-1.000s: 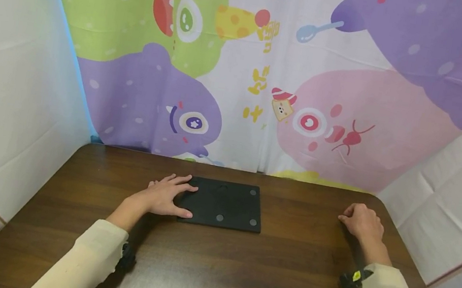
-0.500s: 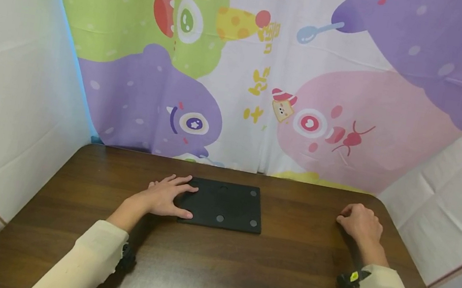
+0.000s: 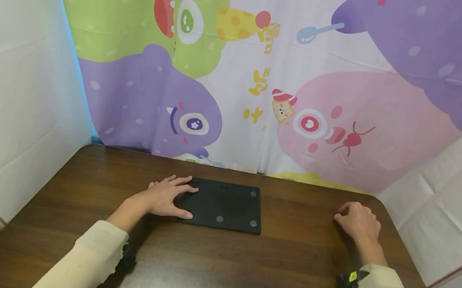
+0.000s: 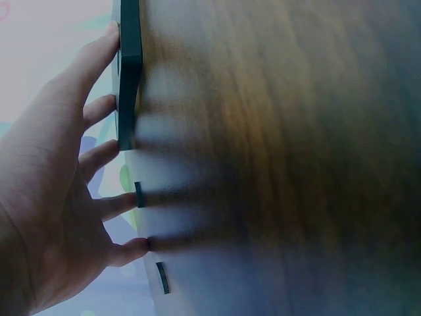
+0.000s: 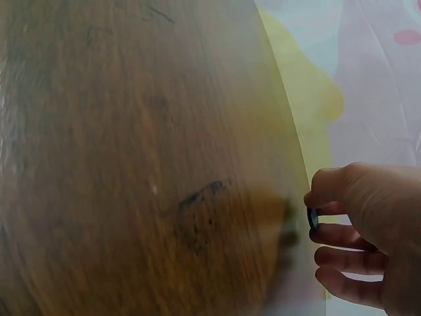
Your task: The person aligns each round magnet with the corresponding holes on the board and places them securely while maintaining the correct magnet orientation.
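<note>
Right hand (image 3: 359,223) edged left pinching disc (image 5: 312,219), near yellow-lettered curtain (image 3: 260,81).

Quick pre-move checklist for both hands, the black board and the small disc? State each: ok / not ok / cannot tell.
1. Black rectangular board flat on the wooden table: ok.
2. Left hand steadying it: ok, thumb and fingers touch its left end.
3. Small dark disc in the right hand: ok, pinched between thumb and fingers.
4. Disc above the board: not ok, that hand is well off to its right.
5. Upper-middle round spot vacant: cannot tell; it looks dark, not grey.
</note>
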Tool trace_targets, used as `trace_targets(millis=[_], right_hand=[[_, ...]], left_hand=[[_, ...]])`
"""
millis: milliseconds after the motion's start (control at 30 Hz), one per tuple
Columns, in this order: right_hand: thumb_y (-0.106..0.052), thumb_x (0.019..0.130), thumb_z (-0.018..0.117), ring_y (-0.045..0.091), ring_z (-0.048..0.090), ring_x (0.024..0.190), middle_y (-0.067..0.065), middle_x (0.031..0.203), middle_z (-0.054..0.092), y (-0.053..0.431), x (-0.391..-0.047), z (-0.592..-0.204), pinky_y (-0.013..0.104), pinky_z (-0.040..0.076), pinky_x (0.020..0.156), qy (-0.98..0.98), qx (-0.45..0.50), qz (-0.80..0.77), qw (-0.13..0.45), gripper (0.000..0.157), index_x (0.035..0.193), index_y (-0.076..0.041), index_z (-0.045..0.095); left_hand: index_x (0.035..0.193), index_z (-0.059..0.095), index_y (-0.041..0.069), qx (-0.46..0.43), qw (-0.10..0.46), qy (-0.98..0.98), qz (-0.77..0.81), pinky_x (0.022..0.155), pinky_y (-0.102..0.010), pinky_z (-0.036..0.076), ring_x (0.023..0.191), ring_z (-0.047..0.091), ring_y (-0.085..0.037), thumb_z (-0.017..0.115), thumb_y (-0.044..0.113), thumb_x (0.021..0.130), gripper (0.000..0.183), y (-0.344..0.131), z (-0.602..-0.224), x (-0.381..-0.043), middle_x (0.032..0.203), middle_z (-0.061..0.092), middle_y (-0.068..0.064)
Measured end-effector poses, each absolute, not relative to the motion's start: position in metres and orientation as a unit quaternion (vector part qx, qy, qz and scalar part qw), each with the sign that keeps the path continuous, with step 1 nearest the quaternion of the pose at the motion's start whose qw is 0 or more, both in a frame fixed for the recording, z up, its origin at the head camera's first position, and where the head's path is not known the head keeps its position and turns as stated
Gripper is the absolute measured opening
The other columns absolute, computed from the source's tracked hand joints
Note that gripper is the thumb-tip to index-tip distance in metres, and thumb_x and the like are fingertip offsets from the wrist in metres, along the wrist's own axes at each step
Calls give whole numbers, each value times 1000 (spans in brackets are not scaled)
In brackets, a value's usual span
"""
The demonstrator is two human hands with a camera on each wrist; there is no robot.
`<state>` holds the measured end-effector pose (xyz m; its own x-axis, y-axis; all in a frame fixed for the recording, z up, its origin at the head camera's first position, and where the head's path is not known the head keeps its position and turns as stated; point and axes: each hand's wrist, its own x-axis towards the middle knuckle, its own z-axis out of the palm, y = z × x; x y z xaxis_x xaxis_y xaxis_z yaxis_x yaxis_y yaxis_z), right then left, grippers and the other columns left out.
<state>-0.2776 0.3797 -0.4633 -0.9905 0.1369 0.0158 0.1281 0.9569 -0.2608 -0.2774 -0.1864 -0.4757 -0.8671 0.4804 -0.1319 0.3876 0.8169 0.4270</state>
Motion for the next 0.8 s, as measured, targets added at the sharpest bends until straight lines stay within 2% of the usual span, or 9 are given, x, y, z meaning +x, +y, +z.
trace_targets(millis=[800], right_hand=[[-28, 101, 78, 55, 75, 110, 21, 124, 82, 352, -287, -462, 68, 60, 84, -990, -37, 130, 40, 27, 116, -7, 82]], left_hand=[[167, 56, 25, 232, 112, 947, 194, 119, -98, 24, 171, 23, -63, 83, 63, 95, 86, -185, -473, -275, 188, 31, -14]])
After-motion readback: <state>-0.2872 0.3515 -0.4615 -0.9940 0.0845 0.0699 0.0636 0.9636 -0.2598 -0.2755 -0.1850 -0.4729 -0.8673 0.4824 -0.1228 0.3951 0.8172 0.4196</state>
